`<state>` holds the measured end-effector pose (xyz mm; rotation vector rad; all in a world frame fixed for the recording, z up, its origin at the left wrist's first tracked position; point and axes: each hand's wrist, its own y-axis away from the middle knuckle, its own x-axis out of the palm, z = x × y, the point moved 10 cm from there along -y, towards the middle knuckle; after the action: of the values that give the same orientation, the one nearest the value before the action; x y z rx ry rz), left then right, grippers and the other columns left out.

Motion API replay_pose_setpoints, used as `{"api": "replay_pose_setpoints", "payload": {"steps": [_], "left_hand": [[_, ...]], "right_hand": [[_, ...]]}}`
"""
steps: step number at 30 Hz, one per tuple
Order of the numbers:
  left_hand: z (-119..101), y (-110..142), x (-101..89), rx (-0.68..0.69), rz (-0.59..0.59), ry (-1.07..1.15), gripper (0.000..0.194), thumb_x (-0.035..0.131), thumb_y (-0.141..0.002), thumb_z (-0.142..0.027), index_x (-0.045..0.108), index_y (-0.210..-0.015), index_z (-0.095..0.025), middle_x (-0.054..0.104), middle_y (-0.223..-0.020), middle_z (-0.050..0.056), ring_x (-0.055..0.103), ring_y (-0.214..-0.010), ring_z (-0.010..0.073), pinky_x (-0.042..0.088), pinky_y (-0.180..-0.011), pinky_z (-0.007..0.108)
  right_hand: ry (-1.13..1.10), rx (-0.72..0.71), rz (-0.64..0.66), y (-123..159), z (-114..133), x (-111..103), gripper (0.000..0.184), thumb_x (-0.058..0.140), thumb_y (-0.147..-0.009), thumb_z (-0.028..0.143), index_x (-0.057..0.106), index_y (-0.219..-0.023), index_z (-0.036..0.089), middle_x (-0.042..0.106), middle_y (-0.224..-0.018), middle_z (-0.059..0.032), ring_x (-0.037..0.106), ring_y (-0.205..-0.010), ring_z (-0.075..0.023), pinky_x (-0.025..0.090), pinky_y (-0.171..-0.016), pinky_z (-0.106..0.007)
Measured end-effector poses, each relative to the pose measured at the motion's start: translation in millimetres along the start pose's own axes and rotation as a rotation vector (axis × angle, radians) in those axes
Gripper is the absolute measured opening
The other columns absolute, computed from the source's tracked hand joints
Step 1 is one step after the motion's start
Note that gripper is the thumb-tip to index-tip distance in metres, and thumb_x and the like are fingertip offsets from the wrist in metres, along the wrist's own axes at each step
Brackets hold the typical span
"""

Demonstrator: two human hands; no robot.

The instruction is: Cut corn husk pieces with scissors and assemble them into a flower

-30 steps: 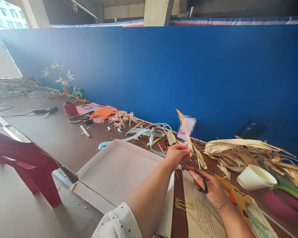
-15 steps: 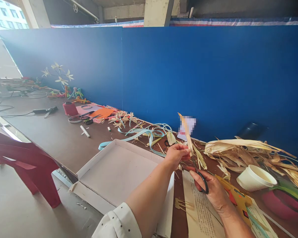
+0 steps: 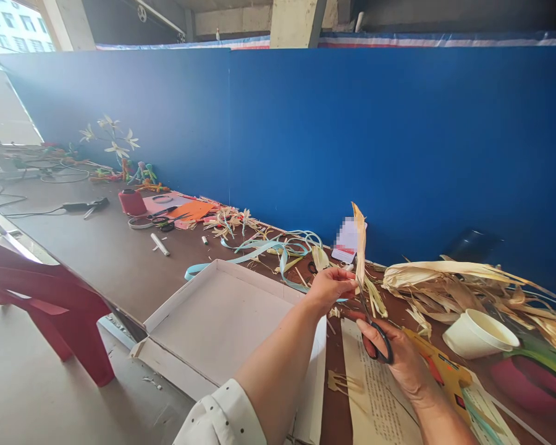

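Note:
Pinched in the fingers of my left hand [image 3: 332,288] is a pale dried corn husk strip [image 3: 360,247], standing upright with a browner tip. My right hand [image 3: 401,352] is closed around black-handled scissors [image 3: 383,342], whose blades point up to the lower part of the strip, close to my left fingertips. Exactly how far the blades are apart I cannot tell. Behind the hands, a heap of dried corn husks [image 3: 445,278] lies along the blue panel. A printed sheet [image 3: 375,395] lies under my right hand.
A white shallow box [image 3: 227,321] lies beside my left forearm. To the right are a yellow glue gun [image 3: 449,371] and a cream cup [image 3: 479,334]. Light-blue ribbon [image 3: 259,247] curls behind the box. Farther left are a red thread spool [image 3: 132,203] and a red chair [image 3: 41,303].
The husk strip has swung from leaning left to nearly upright, its tip shifting right. My right hand and the scissors have moved very slightly right.

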<state>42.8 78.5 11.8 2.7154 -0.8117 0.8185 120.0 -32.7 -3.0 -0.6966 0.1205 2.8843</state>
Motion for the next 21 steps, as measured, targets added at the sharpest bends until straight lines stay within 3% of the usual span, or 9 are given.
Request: {"api": "replay_pose_setpoints", "payload": {"steps": [6,14,21], "left_hand": [[-1.8,0.1,-1.2,-0.003,0.005,-0.035,0.036,0.085,-0.047,-0.026,0.063,-0.071,-0.01,0.057,-0.06,-0.002,0.053,-0.054,0.0055,0.046,-0.061,0.022],[1.9,-0.9,-0.8,0.013,-0.024,-0.06,0.027,0.081,-0.055,-0.023,0.066,-0.074,-0.01,0.057,-0.059,-0.001,0.05,-0.052,0.0046,0.044,-0.059,0.021],[0.7,0.8,-1.3,0.04,-0.057,0.003,0.037,0.08,-0.057,-0.019,0.059,-0.087,-0.012,0.058,-0.063,-0.002,0.055,-0.055,0.0073,0.047,-0.061,0.023]], "right_hand": [[0.018,0.002,-0.021,0.4,2.9,-2.6,0.044,0.052,-0.078,0.055,0.069,-0.104,0.024,0.047,-0.054,0.0026,0.042,-0.054,-0.015,0.033,-0.051,-0.026],[0.01,0.0,-0.028,0.0,5.6,-3.2,0.043,0.053,-0.077,0.058,0.071,-0.099,0.025,0.045,-0.052,0.0032,0.04,-0.052,-0.0154,0.032,-0.052,-0.028],[0.011,-0.006,-0.058,-0.4,6.2,-5.2,0.04,0.053,-0.078,0.055,0.072,-0.096,0.025,0.044,-0.05,0.0041,0.038,-0.051,-0.0146,0.03,-0.051,-0.027]]}}
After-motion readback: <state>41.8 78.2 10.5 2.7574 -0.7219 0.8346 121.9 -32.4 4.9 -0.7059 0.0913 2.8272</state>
